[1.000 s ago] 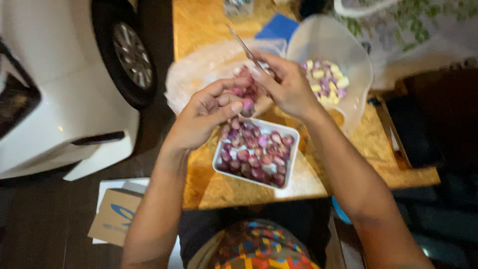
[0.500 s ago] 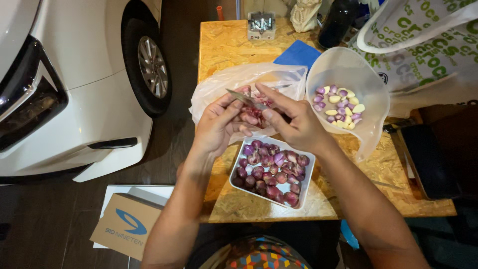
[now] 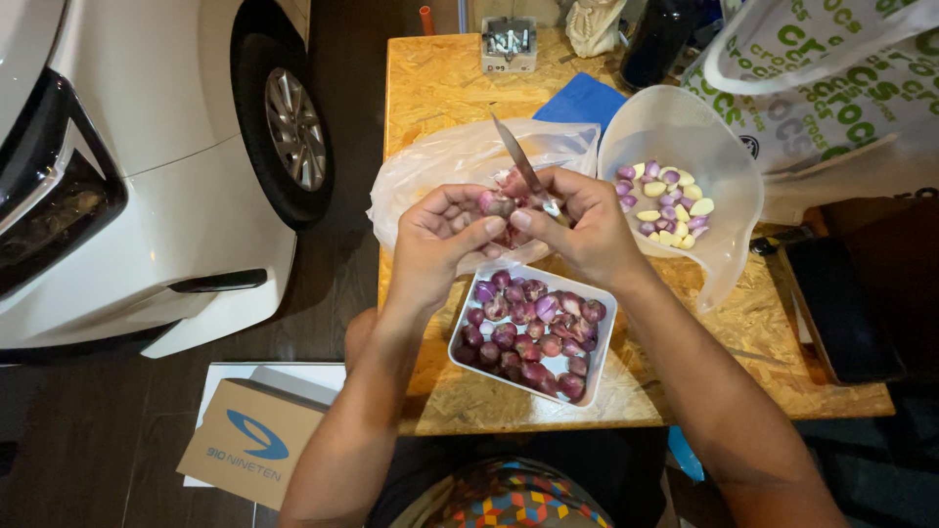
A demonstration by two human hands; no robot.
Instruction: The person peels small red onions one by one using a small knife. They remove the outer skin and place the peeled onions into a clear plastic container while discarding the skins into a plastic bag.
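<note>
Over the wooden table (image 3: 440,88), head view: our left hand (image 3: 440,240) pinched a small shallot (image 3: 496,204) in its fingertips, raised above the clear plastic bag (image 3: 430,166), likely so skins dropped there. Our right hand (image 3: 582,230) was clenched on the knife (image 3: 516,156), blade up. Unpeeled shallots filled the white tray (image 3: 606,323) just below; peeled ones lay in the translucent bowl (image 3: 724,196).

shallot (image 3: 497,205): small, purple, part-peeled, pinched mid-air, centre
knife (image 3: 515,154): slim blade, pointing far-left above shallot
</note>
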